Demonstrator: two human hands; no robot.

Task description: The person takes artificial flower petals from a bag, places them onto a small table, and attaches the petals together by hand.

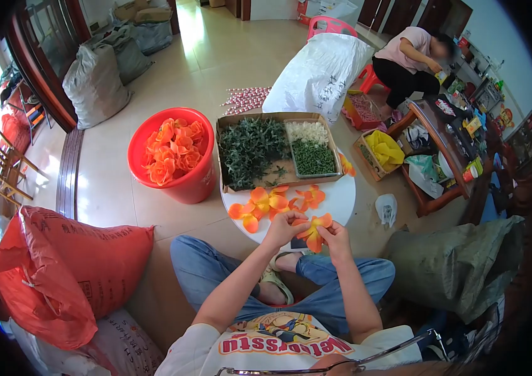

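Note:
Between my two hands, just over the near edge of a round white table (250,235), is an orange-yellow artificial flower petal piece (313,233). My left hand (286,227) pinches its left side with closed fingers. My right hand (336,239) grips the right side between thumb and fingers. Several more orange petal pieces (269,202) lie on the table beyond my hands. Behind them a cardboard tray (221,164) holds dark green artificial leaves (250,143). Inside its right side sits a clear container with small green pieces (313,156) and whitish pieces (307,132).
A red bucket (198,188) of orange flowers stands left of the table. Full sacks flank me, red (84,263) on the left and grey-green (460,263) on the right. A white sack (316,75) stands ahead. Another person (407,59) sits at the far right.

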